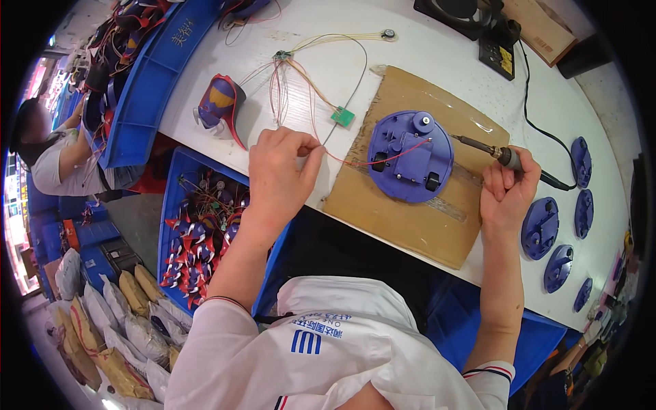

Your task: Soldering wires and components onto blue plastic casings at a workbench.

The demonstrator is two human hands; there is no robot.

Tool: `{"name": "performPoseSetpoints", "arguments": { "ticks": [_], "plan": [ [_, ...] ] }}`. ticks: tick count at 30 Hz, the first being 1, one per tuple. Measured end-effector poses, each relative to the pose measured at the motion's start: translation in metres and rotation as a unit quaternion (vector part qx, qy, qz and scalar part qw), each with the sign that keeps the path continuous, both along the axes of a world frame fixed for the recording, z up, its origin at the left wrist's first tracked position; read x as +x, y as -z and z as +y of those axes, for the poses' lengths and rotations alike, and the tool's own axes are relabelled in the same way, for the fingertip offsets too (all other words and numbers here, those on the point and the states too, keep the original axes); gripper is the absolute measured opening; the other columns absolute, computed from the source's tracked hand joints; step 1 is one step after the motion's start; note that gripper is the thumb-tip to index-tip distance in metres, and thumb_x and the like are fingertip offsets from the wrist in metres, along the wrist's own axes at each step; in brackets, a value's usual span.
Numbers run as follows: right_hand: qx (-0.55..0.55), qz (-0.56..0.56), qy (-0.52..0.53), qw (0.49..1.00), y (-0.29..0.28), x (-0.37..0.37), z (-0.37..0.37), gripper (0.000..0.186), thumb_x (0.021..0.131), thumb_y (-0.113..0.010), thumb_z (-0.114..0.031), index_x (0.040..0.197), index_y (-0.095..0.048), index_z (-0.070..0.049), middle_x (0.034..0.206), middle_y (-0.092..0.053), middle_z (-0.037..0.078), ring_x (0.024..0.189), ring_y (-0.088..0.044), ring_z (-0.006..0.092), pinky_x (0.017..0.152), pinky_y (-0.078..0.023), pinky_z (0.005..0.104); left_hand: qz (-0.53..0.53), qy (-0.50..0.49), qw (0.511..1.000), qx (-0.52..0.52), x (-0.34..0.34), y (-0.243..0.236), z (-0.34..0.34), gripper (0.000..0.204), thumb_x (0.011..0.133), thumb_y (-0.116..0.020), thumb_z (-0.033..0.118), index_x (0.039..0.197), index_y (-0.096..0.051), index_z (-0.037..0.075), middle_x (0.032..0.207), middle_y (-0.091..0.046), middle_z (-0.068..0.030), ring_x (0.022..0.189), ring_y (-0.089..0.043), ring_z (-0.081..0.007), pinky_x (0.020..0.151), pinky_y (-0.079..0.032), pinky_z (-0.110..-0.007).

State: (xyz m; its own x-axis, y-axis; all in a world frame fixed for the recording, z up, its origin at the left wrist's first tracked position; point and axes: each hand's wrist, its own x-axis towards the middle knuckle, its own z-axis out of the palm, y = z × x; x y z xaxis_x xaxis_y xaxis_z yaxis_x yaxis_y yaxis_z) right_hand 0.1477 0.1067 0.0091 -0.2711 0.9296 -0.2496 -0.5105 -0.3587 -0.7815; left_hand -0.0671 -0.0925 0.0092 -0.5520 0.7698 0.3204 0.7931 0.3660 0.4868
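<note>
My left hand (283, 167) pinches thin wires left of a round purple plastic base (410, 164); a red wire runs from near those fingers onto the base's housing. The base, with two small black wheels, lies on brown cardboard (345, 205). My right hand (508, 188) grips a soldering iron (506, 158), its tip close to the base's right edge. Above my left hand, a small green circuit board (342, 116) joins wires leading to another board (283, 56) and a small round part (389, 34). A purple, red and yellow shell (219, 102) stands to the left.
Several purple bases (539, 229) lie at the white table's right. Black equipment (497, 58) with a cable is at the back. Blue crates (137, 123) hold parts at left and below (198, 253). A co-worker (61, 160) works at far left, above stacked sacks (102, 311).
</note>
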Motion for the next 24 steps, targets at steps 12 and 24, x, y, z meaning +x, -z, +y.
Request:
{"name": "performPoseSetpoints", "arguments": {
  "ticks": [12, 24],
  "plan": [
    [0.061, 0.033, -0.055, 0.996, 0.002, 0.016, -0.005, 0.020, 0.093, -0.047, -0.019, 0.088, -0.057, -0.003, 0.050, -0.035, -0.005, 0.039, -0.020, 0.0033, 0.039, -0.020, 0.0191, -0.303, -0.005, 0.953, 0.016, 0.008, -0.029, -0.035, 0.012, 0.080, -0.060, -0.004, 0.091, -0.062, -0.005, 0.081, -0.064, -0.0092, 0.070, -0.058, -0.0177, 0.063, -0.046, -0.026],
    [0.175, -0.044, -0.100, 0.978, -0.001, 0.000, -0.032, 0.015, 0.091, -0.048, -0.013, 0.084, -0.055, -0.002, 0.051, -0.037, -0.003, 0.040, -0.023, 0.0031, 0.037, -0.022, 0.0160, -0.222, 0.116, 0.957, 0.144, 0.041, -0.019, -0.008, 0.013, 0.073, -0.067, -0.006, 0.083, -0.070, 0.001, 0.070, -0.064, -0.0049, 0.065, -0.055, -0.0147, 0.080, -0.045, -0.030]
  ]
}}
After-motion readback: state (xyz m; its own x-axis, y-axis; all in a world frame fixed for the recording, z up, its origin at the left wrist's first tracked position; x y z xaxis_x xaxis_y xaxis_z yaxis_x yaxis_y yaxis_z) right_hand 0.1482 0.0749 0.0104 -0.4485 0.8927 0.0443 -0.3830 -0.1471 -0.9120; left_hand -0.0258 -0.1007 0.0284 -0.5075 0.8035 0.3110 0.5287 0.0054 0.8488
